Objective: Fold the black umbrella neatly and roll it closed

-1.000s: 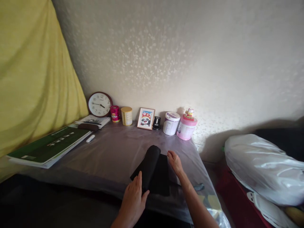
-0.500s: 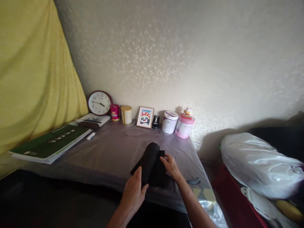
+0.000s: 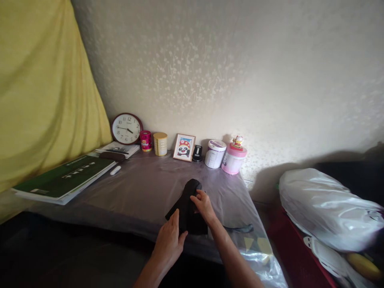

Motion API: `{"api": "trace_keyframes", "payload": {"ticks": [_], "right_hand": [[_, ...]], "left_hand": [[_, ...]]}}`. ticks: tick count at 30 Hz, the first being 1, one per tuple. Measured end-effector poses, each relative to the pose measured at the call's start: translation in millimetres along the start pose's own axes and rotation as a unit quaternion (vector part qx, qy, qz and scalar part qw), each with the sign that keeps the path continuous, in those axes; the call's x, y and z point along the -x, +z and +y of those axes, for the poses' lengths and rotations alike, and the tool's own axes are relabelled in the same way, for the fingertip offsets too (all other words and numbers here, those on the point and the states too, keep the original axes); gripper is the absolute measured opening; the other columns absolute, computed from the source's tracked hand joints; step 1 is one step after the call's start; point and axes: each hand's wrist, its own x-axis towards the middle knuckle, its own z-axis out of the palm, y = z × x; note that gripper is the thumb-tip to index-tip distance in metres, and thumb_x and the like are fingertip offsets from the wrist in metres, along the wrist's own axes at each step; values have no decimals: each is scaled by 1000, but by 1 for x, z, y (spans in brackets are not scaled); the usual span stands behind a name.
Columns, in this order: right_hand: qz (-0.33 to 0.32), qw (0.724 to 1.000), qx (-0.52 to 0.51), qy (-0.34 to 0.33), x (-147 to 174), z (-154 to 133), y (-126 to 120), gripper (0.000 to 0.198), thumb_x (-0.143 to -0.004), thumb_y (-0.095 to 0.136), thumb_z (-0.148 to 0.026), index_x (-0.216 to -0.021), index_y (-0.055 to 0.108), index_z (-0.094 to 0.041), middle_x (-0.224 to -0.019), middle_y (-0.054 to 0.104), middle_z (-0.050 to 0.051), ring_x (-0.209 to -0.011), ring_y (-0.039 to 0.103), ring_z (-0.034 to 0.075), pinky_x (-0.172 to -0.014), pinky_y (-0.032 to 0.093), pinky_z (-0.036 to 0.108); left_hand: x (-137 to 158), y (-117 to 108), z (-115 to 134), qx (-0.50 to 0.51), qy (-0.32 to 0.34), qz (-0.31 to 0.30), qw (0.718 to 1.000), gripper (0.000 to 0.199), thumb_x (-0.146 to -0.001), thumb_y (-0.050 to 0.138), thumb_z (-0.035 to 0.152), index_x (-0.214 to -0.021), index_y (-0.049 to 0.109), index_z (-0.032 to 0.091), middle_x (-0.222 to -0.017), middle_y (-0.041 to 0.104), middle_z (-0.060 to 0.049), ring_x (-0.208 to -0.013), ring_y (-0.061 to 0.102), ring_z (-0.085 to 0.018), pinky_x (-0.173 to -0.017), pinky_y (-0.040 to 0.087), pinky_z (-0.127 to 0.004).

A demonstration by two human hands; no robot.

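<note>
A black rolled cloth bundle point(image 3: 184, 206) lies near the front edge of the covered table, its rounded end pointing away from me. Its exact kind does not show. My left hand point(image 3: 171, 232) grips the near left side, thumb on one side and fingers on the other. Over the upper right side, my right hand point(image 3: 204, 206) pinches the black cloth between thumb and fingers. A flap sticks out to the left, and loose cloth hangs at the lower right. Beside my right forearm rests a thin dark strip point(image 3: 244, 228).
Along the wall stand a clock point(image 3: 127, 129), a pink can point(image 3: 146, 141), a yellow-lidded can point(image 3: 160, 144), a framed panda picture point(image 3: 184, 147) and two tubs, one topped by a cat figurine point(image 3: 237, 142). Green book point(image 3: 63, 176) left; white bag point(image 3: 327, 204) right, beyond the table point(image 3: 141, 192).
My right hand has moved left and slightly up, carrying the right-hand flap over onto the roll. My left hand has stayed in place.
</note>
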Motion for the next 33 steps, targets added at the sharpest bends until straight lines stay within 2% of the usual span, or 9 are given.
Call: {"api": "trace_keyframes", "payload": {"ticks": [3, 7, 10, 13, 16, 19, 25, 29, 33], "right_hand": [[7, 999, 33, -20, -1, 3, 7, 41, -71, 57, -27, -111, 55, -15, -69, 57, -3, -47, 54, 10, -36, 46, 21], [37, 985, 137, -95, 6, 1, 13, 26, -76, 56, -24, -99, 62, -15, -69, 63, 1, -65, 61, 15, -59, 50, 25], [31, 973, 165, -158, 19, -3, 16, 20, -83, 50, -27, -91, 65, -16, -79, 68, 5, -77, 64, 16, -72, 47, 26], [14, 963, 183, -197, 34, -7, 20, 27, -87, 44, -31, -85, 67, -17, -83, 68, 6, -79, 63, 16, -73, 45, 25], [-3, 957, 196, -213, 45, -10, 22, 30, -89, 42, -31, -83, 68, -18, -79, 66, 5, -75, 62, 15, -71, 45, 24], [-24, 960, 183, -210, 52, -13, 21, 25, -86, 44, -24, -84, 69, -19, -81, 67, 4, -75, 62, 14, -72, 45, 23], [-67, 972, 142, -177, 64, -15, 19, 30, -74, 46, -10, -96, 64, -19, -88, 69, 2, -79, 63, 14, -72, 47, 23], [-67, 978, 121, -158, 67, -8, 20, 41, -72, 46, -9, -112, 54, -17, -90, 69, 3, -79, 64, 15, -72, 48, 25], [-84, 978, 91, -170, 66, -6, 19, 38, -74, 46, -10, -111, 52, -18, -87, 69, 2, -77, 64, 14, -69, 49, 25]], "left_hand": [[-1, 1, -3, 5, 4, 6, 1000, 57, -82, 38, 27, -134, 24, 8, -134, 45, -18, -120, 47, -24, -98, 40, -38], [-1, 1, -7, 27, 0, 3, 1000, 59, -82, 40, 28, -134, 23, 8, -134, 44, -19, -121, 46, -25, -98, 40, -39], [0, -3, -5, 57, 2, 4, 998, 65, -83, 41, 25, -139, 11, 10, -138, 39, -19, -124, 43, -25, -99, 39, -41], [0, -10, -1, 91, 8, 1, 996, 75, -83, 42, 20, -141, -6, 16, -142, 34, -18, -125, 42, -25, -99, 40, -42], [0, -15, 1, 107, 21, -5, 994, 78, -83, 42, 18, -140, -11, 20, -143, 32, -16, -127, 39, -25, -99, 39, -44], [0, -15, -1, 105, 39, -6, 994, 73, -83, 40, 18, -141, -4, 22, -145, 28, -15, -130, 35, -24, -102, 37, -45], [0, -14, -4, 116, 37, -12, 993, 69, -80, 40, 16, -140, 7, 22, -139, 38, -13, -124, 43, -22, -99, 40, -43], [0, -13, -6, 138, 40, -6, 990, 64, -79, 41, 16, -137, 14, 24, -137, 40, -11, -122, 46, -21, -100, 40, -43], [1, -14, -5, 150, 24, -8, 988, 56, -79, 41, 18, -131, 23, 23, -131, 47, -12, -116, 51, -22, -96, 43, -45]]}}
